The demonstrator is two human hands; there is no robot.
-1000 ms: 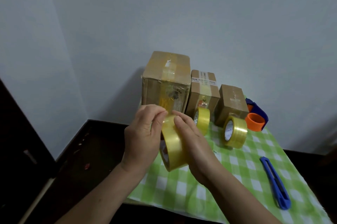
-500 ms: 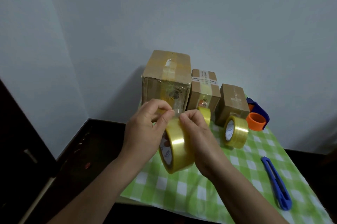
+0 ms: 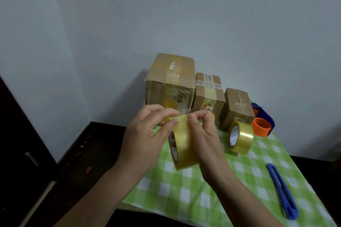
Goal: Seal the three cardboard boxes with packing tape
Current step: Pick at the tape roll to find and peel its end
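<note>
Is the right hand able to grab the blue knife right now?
Probably not yet: the right hand is busy gripping the held tape roll with the left hand. The blue knife lies uncovered on the checked cloth to its right, so the way looks free once it lets go.

Home corner: gingham tablecloth (image 3: 212, 189), bare wall (image 3: 166, 14)
</note>
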